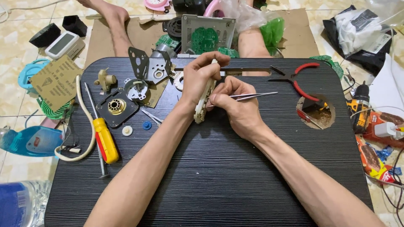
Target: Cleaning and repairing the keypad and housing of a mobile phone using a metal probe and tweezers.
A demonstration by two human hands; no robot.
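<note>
Head view looks down on a black lap table (pixel 219 168) strewn with parts. Near the middle of its far edge the left hand (pixel 198 80) has its fingers curled tight around a cream plastic piece (pixel 202 107), held upright on edge just above the tabletop. The right hand (pixel 237 105) pinches metal tweezers (pixel 252 96), whose tips meet the piece while the long end points toward the right edge. Disassembly looks well along, as I judge it: a black housing with a brass hub (pixel 116 107), a metal bracket (pixel 145 65), small white and blue gears and a yellow-handled screwdriver (pixel 105 141) already lie toward the left edge, and red-handled pliers (pixel 301 80) rest near the far right corner. What the tweezers grip is hidden behind the fingers, and the piece's inner face cannot be made out.
</note>
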